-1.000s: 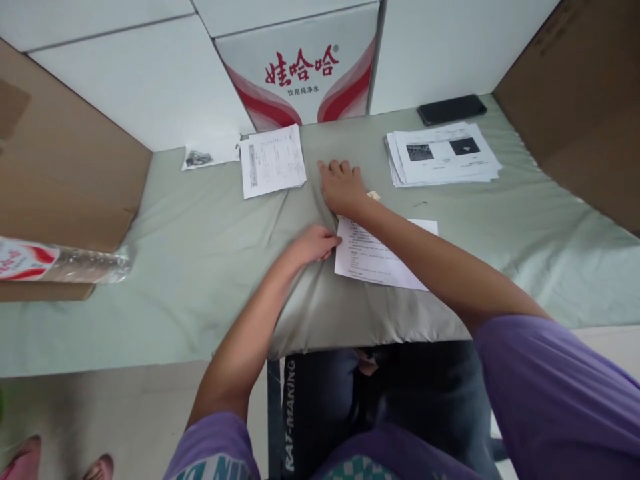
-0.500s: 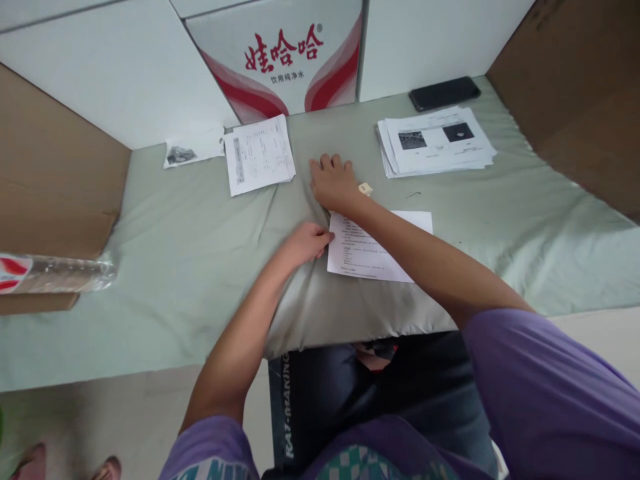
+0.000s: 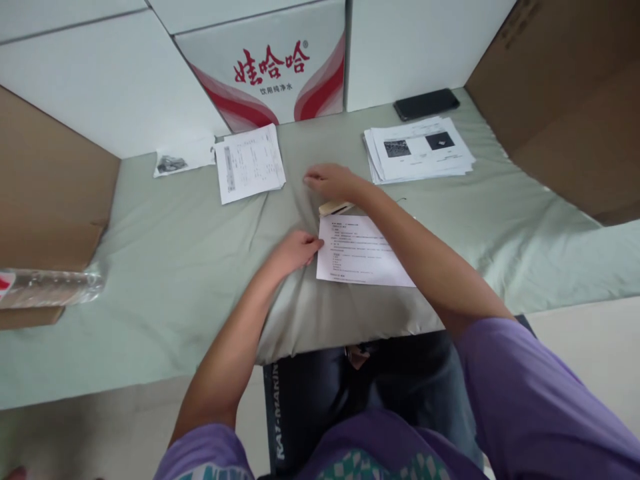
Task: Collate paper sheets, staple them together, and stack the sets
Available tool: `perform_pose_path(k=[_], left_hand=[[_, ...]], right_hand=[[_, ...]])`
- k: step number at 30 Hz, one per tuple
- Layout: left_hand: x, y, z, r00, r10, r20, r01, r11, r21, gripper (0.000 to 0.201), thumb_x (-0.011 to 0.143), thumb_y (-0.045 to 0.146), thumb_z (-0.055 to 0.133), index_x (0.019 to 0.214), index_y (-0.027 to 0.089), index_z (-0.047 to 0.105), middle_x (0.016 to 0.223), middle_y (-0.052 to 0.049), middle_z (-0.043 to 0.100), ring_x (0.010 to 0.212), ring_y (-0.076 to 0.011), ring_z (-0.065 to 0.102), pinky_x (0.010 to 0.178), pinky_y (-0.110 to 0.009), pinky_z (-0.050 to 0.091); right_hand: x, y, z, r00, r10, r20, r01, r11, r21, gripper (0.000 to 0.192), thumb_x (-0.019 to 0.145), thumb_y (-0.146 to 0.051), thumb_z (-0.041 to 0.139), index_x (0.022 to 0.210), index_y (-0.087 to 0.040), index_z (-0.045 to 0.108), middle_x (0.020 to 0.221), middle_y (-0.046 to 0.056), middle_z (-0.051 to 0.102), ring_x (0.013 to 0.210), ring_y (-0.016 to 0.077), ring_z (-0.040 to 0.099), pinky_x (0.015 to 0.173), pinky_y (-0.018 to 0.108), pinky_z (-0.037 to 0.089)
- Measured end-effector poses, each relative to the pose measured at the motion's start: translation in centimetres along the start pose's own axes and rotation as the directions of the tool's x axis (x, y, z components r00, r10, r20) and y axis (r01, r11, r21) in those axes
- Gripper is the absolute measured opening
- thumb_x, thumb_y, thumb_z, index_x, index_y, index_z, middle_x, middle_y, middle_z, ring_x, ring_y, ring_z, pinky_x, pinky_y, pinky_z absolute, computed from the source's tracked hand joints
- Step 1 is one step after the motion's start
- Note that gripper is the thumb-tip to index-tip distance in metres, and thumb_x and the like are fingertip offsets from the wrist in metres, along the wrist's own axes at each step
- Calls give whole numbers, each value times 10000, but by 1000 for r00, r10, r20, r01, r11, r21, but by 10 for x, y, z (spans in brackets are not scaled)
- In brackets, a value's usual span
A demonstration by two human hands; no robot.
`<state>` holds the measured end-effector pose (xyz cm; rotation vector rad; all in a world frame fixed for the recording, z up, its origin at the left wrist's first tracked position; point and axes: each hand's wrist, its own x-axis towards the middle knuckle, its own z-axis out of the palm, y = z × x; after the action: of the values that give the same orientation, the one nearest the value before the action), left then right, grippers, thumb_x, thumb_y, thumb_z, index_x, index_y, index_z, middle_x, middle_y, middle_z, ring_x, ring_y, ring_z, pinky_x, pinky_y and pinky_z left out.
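Observation:
A printed sheet of paper (image 3: pixel 360 257) lies on the green cloth in front of me. My left hand (image 3: pixel 300 249) is closed, its thumb and fingers pinching the sheet's left edge. Along the top edge of the paper lies a cream-coloured stapler (image 3: pixel 335 208), partly hidden under my right wrist. My right hand (image 3: pixel 327 180) is just beyond the stapler, fingers pointing left and bunched. Blur and the angle hide whether anything is between them. My right forearm covers the right part of the sheet.
A stack of printed papers (image 3: pixel 250 165) lies back left, beside a torn white piece (image 3: pixel 183 157). Another stack (image 3: pixel 417 152) and a black phone (image 3: pixel 426 105) are back right. White boxes (image 3: pixel 260 73) line the back. Cardboard (image 3: pixel 565 107) stands right; a plastic bottle (image 3: pixel 60 288) lies left.
My right hand has turned and its fingers have drawn together; more of the stapler now shows beneath the wrist. My left hand stays on the paper's edge. The view has shifted slightly.

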<state>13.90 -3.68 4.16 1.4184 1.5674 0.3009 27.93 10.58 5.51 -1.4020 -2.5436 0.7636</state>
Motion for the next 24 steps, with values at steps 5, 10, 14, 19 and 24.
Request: perform_pose_path(k=[5, 10, 14, 19, 24], left_hand=[[-2, 1, 1, 1000, -23, -1, 23, 999, -25, 381, 892, 335, 534, 540, 208, 463, 463, 29, 457, 413, -104, 380, 467, -269, 289], [-3, 1, 2, 999, -32, -6, 32, 999, -18, 357, 891, 349, 540, 571, 208, 469, 476, 33, 476, 422, -105, 387, 468, -265, 289], [-4, -2, 1, 1000, -11, 9, 11, 1000, 15, 332, 892, 370, 534, 606, 203, 517, 487, 29, 495, 431, -112, 411, 472, -264, 286], [-5, -3, 1, 1000, -1, 18, 1, 1000, 16, 314, 887, 379, 542, 624, 208, 524, 497, 25, 517, 416, -113, 408, 467, -266, 284], [-6, -4, 1, 999, 51, 14, -52, 998, 44, 331, 905, 407, 510, 638, 213, 530, 521, 21, 531, 443, -123, 418, 490, -274, 290]], right_hand=[[-54, 46, -33, 991, -51, 123, 40, 995, 90, 283, 866, -358, 664, 1104, -221, 733, 1152, 86, 679, 935, 234, 610, 827, 350, 452], [-76, 63, -22, 998, -42, -37, 47, 987, 156, 291, 871, -295, 615, 1123, -205, 732, 1068, 84, 677, 871, 215, 591, 786, 336, 447], [-79, 54, -9, 991, -75, -111, 90, 985, 145, 263, 893, -291, 589, 1088, -183, 729, 1015, 82, 655, 822, 194, 569, 773, 324, 430], [-85, 49, -2, 989, -60, -138, 81, 986, 146, 272, 926, -299, 559, 1125, -186, 706, 1030, 86, 635, 813, 187, 558, 787, 323, 422], [-87, 49, -6, 991, -25, -133, 46, 986, 159, 348, 928, -348, 574, 1219, -195, 689, 1093, 102, 641, 843, 197, 567, 825, 345, 443]])
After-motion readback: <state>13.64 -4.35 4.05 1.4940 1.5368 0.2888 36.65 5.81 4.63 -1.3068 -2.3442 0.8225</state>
